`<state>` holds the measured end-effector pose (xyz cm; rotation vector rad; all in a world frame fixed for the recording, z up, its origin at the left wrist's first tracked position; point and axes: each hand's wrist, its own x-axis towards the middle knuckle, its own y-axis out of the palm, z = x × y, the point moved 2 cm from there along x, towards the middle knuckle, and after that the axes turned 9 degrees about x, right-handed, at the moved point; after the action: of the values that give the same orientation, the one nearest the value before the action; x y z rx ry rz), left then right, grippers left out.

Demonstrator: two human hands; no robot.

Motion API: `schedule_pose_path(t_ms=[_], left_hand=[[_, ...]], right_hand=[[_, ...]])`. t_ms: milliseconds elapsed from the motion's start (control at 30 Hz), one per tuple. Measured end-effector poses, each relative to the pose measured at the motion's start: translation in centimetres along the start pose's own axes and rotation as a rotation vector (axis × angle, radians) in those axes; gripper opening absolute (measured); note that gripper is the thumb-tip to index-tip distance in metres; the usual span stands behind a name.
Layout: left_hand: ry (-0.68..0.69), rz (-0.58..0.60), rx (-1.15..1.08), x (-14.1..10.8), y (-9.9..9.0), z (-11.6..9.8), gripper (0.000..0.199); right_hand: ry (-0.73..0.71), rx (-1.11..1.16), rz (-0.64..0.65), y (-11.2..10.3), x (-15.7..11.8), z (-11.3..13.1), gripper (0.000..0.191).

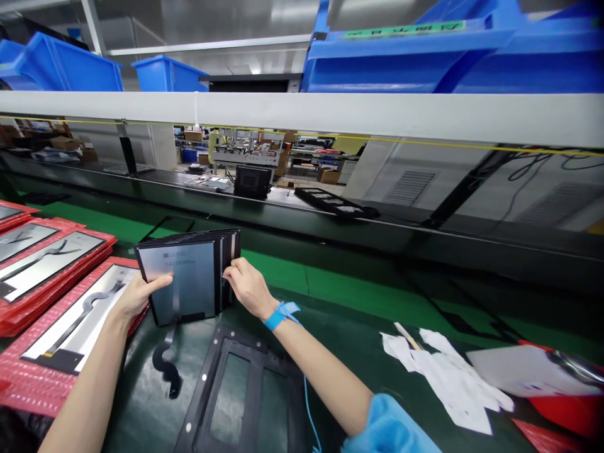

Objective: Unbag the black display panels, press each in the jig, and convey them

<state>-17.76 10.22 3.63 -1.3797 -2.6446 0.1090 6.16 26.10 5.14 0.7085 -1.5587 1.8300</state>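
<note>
Over to the left first: left hand (134, 296) grasping the left edge of the stack of panels (189, 277), thumb laid across the front face. Light thumb pressure called for there, close to the border, no pushing into the middle. Lower down, a loose ribbon cable (165, 362): best left slack, well free of the black frame (253, 396), no tugging, no creasing. Now across to the right hand (248, 286), fingers bent and pinching at the fanned right edges. Delicate work here: take hold by the rims only, part the layers gently, no sliding of face over face for fear of scratches. Worth holding the lower edges level too, against any slip

And the look of it! Upright, leaning slightly, left of middle over the counter (340, 333), between red bubble wrap (16, 377) towards the left edge and white cloths (453, 377) towards the right edge. Resting on the surface or just lifted: cannot tell. From the left, a smooth silver-grey face, dark borders, faint small print near the top, grey ribbon running down and curling into a black S-shaped tail. Then, rightwards, thin dark edges spread like pages, pale strips showing between. Exact count: too tightly packed to tell
</note>
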Motion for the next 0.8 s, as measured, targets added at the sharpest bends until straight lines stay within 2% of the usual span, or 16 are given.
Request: schedule_pose_path(t_ms=[167, 367, 467, 633, 700, 800], left_hand=[[0.003, 0.020, -0.001, 0.2, -0.1, 0.2, 0.047], [-0.009, 0.018, 0.000, 0.3, -0.2, 0.3, 0.052], [-0.012, 0.007, 0.008, 0.1, -0.1, 0.2, 0.050], [-0.013, -0.008, 0.006, 0.0, -0.1, 0.4, 0.047], [-0.015, -0.007, 0.005, 0.1, -0.2, 0.6, 0.048], [-0.013, -0.002, 0.006, 0.2, -0.4, 0.9, 0.049]], right_hand=[[0.030, -0.017, -0.061, 0.8, -0.4, -0.4, 0.013], [0.044, 0.007, -0.028, 1.3, -0.3, -0.9, 0.010], [0.028, 0.032, 0.010, 0.9, -1.0, -0.4, 0.011], [-0.049, 0.081, 0.121, -1.0, -3.7, 1.0, 0.011], [-0.034, 0.077, 0.115, -1.4, -3.6, 0.7, 0.011], [0.007, 0.048, 0.058, -1.1, -1.9, -0.4, 0.010]])
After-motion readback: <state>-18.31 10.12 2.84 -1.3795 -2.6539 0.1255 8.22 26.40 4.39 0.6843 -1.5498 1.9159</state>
